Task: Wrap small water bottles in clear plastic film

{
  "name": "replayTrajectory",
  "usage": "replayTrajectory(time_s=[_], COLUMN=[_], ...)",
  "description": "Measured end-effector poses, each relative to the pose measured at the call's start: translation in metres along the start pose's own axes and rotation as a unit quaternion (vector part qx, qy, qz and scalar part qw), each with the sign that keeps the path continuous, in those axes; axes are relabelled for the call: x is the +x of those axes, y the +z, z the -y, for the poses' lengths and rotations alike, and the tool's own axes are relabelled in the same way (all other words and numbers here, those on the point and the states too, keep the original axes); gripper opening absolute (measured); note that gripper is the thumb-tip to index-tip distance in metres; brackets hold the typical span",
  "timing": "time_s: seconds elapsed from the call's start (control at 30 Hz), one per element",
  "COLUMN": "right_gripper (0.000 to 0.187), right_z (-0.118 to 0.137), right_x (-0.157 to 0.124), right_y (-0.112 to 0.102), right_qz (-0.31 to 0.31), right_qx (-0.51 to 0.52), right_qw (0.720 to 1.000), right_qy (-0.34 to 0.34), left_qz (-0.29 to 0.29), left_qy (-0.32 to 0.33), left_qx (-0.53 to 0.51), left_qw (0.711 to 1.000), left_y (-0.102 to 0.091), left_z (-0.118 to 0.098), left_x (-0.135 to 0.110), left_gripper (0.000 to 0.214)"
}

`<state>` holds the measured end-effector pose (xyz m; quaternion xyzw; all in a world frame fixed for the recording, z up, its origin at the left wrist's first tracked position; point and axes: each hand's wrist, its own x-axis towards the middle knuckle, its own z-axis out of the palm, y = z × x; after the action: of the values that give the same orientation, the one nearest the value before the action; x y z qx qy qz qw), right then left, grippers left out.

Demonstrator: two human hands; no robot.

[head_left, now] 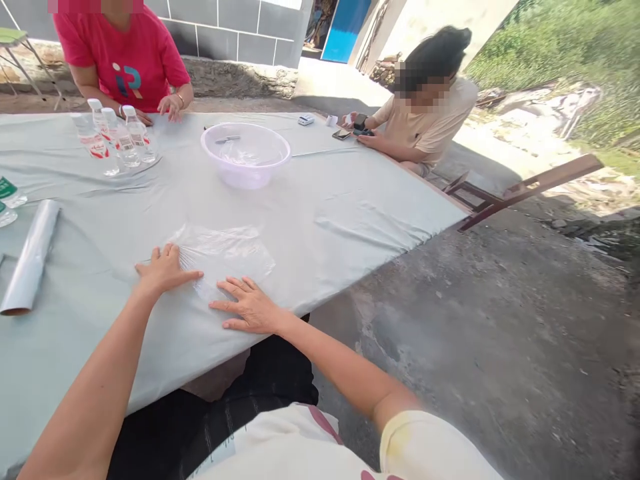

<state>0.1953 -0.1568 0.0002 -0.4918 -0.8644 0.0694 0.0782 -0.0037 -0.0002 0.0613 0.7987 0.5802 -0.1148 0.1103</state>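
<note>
A crinkled sheet of clear plastic film [235,248] lies on the covered table in front of me. My left hand [167,270] rests on its left edge with the fingers spread, and creases run from the fingertips. Flat and open too, my right hand [250,307] touches the film's near edge or the cloth beside it; which one, I cannot tell. Beyond the film stands a pale purple plastic basin [245,175] holding some clear plastic and a small grey object. To my left lies a roll of plastic film [33,260] on a cardboard core.
Several water bottles [131,143] stand at the far left, and green-labelled bottles [9,197] lie at the left edge. A person in a pink shirt [127,60] sits opposite. Another person [425,113] handles small devices at the far right corner, near a wooden chair [520,190].
</note>
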Motion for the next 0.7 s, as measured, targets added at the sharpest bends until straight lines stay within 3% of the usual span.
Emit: replayTrajectory(time_s=[0.23, 0.5, 0.7], right_gripper=[0.054, 0.050, 0.049], right_z=[0.001, 0.001, 0.000], right_x=[-0.023, -0.019, -0.023], right_y=[0.003, 0.006, 0.006], right_qz=[-0.011, -0.028, -0.036], right_qx=[-0.016, -0.035, -0.031], right_qw=[1.000, 0.999, 0.999], right_qy=[0.011, 0.007, 0.000], left_qz=[0.060, 0.064, 0.069], left_qy=[0.065, 0.070, 0.101], left_qx=[0.030, 0.059, 0.051], left_qw=[0.996, 0.994, 0.991], left_y=[-0.004, -0.004, 0.001], left_z=[0.027, 0.035, 0.046], left_x=[-0.002, 0.004, 0.008], left_gripper=[0.101, 0.090, 0.098])
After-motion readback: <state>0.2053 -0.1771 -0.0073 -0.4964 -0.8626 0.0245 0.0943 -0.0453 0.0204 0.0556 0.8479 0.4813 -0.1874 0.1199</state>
